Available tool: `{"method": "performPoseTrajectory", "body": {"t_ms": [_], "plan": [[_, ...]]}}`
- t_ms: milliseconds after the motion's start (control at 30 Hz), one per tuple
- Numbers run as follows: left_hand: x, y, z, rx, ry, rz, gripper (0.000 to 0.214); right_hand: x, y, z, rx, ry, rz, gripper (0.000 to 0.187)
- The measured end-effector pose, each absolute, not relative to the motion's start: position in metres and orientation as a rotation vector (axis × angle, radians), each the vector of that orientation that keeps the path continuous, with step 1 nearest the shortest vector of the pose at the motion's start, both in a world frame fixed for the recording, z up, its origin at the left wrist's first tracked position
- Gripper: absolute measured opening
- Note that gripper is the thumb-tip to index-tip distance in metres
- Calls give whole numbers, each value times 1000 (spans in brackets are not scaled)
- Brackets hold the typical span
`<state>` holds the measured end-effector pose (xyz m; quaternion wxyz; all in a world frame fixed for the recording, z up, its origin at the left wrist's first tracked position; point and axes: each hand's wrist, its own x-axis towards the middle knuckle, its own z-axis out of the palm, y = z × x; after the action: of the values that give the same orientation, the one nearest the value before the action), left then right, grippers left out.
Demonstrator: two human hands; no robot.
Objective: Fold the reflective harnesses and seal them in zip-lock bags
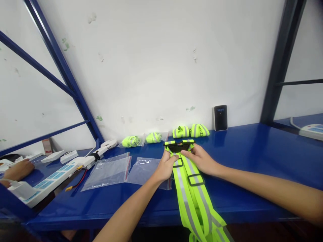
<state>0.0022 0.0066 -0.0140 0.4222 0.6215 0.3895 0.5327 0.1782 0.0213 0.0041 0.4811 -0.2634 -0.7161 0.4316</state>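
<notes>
Bright yellow-green reflective straps [185, 188] with grey stripes hang over the table's front edge from between my hands. My left hand [166, 164] grips the strap's top left part, thumb on the webbing above a black slider buckle [178, 162]. On the other side my right hand [200, 158] pinches the top right part beside a black piece [178, 147] that spans the upper ends. A second slider buckle [196, 179] sits lower on the right strap. Fingers behind the webbing are partly hidden.
Rolled yellow-green straps [131, 141] lie along the wall, some bagged. Two clear zip bags [108, 170] rest flat on the blue table [242, 158]. A black-fronted device [220, 117] stands behind. At left are a power strip [54, 179], a white fan [109, 144] and another person's hand [20, 169].
</notes>
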Motion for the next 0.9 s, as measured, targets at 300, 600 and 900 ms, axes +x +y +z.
{"method": "performPoseTrajectory", "body": {"t_ms": [300, 600, 900], "plan": [[5, 6, -14, 1681, 958, 1329, 41, 186, 20, 7, -709, -1835, 962, 29], [10, 2, -9, 1747, 981, 1352, 45, 178, 18, 12, -799, -1586, 1239, 22], [4, 11, -6, 1984, 999, 1475, 34, 177, 8, 16, -732, -1435, 1628, 21]]}}
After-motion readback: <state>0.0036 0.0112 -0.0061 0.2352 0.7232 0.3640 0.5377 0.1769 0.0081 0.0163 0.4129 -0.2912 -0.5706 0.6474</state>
